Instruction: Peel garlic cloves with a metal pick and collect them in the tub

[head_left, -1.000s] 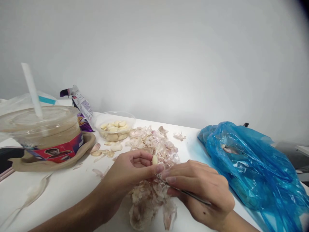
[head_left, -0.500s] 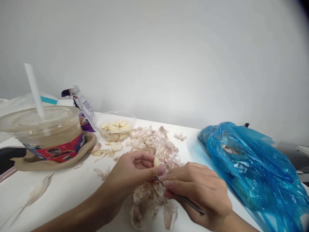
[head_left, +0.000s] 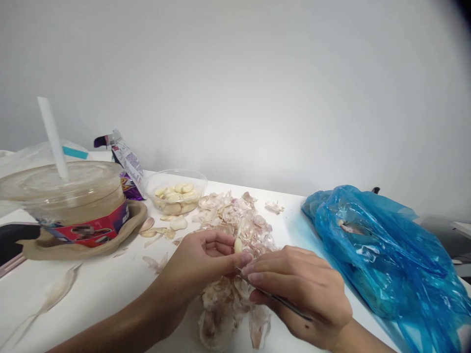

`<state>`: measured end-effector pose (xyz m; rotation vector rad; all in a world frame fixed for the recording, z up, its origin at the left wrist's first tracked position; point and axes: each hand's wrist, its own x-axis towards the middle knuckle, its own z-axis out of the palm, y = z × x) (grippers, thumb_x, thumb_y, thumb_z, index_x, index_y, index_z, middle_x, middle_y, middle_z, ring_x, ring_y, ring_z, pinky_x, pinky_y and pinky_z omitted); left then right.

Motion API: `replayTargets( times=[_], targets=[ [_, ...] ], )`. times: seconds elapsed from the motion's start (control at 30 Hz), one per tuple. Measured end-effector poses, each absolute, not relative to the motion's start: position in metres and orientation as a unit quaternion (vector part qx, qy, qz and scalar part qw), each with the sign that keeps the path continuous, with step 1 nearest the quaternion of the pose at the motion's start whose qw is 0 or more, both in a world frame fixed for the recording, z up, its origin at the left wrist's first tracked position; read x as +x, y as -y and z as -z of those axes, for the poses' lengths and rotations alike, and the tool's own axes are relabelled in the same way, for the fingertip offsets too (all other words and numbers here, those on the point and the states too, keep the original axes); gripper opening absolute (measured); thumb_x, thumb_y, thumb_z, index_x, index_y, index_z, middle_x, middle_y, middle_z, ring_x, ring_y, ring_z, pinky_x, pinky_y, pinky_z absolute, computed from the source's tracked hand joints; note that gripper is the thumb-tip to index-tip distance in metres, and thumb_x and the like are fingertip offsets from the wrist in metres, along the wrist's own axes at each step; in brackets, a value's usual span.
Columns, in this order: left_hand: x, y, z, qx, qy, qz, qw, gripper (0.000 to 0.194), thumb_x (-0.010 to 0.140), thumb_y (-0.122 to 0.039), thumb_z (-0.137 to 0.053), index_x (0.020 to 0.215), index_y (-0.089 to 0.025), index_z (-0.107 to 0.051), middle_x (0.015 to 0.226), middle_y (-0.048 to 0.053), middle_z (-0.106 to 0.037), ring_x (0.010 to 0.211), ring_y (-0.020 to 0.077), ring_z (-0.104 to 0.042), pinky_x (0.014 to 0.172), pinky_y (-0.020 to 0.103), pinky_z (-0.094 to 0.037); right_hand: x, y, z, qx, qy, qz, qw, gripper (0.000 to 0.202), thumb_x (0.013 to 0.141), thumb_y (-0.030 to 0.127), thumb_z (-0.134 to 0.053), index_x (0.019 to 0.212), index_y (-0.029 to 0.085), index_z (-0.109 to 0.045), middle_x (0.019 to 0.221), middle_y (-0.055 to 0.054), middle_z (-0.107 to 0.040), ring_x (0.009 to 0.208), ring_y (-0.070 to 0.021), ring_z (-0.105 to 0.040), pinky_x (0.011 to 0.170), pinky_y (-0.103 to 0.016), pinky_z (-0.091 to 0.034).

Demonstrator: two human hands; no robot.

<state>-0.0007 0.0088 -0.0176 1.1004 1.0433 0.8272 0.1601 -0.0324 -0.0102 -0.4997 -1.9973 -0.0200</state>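
Pale and half-peeled, the garlic clove (head_left: pixel 238 244) sits pinched between the thumb and fingertips of my left hand (head_left: pixel 200 262), raised just above the heap of papery skins (head_left: pixel 230 255) on the white bench (head_left: pixel 99 289). My right hand (head_left: pixel 300 289) is closed around a thin metal tool (head_left: pixel 283 303), whose tip meets the clove where the 2 hands come together; fingertips of both hands touch there. The tool's shaft runs back under my right fingers toward the wrist.

Behind the skins I see a clear bowl (head_left: pixel 176 192) holding peeled cloves, with a few loose cloves lying just in front of it. To the left stands a lidded drink cup (head_left: pixel 68 201) with a white straw (head_left: pixel 53 138), resting in a brown paper holder. A purple snack packet (head_left: pixel 127 169) leans between the cup and the bowl. On my right, a crumpled blue plastic bag (head_left: pixel 382 255) lies on the bench, well apart from the hands.
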Motion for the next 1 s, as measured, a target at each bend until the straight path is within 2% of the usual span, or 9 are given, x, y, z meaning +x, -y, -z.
replayTargets(
  times=[0.33,0.53,0.7,1.0],
  targets=[
    [-0.0022,-0.0099,0.0237,0.498,-0.440,-0.366,0.652,0.021,0.057,-0.019,-0.078,0.070,-0.016,-0.061,0.062,-0.003,-0.064,0.060,0.0108,-0.059,0.055,0.018,-0.044,0.1620,0.0339,0.0146,-0.202,0.841,0.009,0.502,0.014,0.082,0.007,-0.055,0.091,0.012,-0.064,0.079,-0.008,-0.074,0.075,-0.0141,-0.070,0.062,-0.023,-0.058],
    [-0.0006,-0.0094,0.0184,0.497,-0.453,-0.364,0.645,0.024,0.055,-0.026,-0.079,0.067,-0.016,-0.061,0.057,-0.004,-0.062,0.056,0.0106,-0.057,0.054,0.019,-0.044,0.1619,0.0350,0.0117,-0.209,0.836,0.007,0.507,0.014,0.078,0.006,-0.060,0.091,0.009,-0.064,0.077,-0.008,-0.073,0.075,-0.0141,-0.070,0.064,-0.022,-0.057],
    [-0.0017,-0.0094,0.0209,0.499,-0.459,-0.365,0.638,0.024,0.054,-0.020,-0.079,0.071,-0.016,-0.063,0.061,-0.001,-0.065,0.060,0.0135,-0.059,0.055,0.021,-0.045,0.1607,0.0342,0.0106,-0.217,0.840,0.011,0.498,0.015,0.081,0.009,-0.056,0.095,0.012,-0.063,0.077,-0.006,-0.073,0.075,-0.0132,-0.070,0.065,-0.022,-0.058],
    [-0.0024,-0.0094,0.0229,0.504,-0.455,-0.368,0.635,0.021,0.053,-0.016,-0.078,0.068,-0.016,-0.062,0.062,-0.002,-0.063,0.061,0.0128,-0.059,0.056,0.021,-0.045,0.1607,0.0332,0.0140,-0.205,0.841,0.009,0.500,0.016,0.081,0.005,-0.052,0.091,0.010,-0.064,0.078,-0.007,-0.073,0.075,-0.0131,-0.070,0.066,-0.023,-0.057]
  ],
)
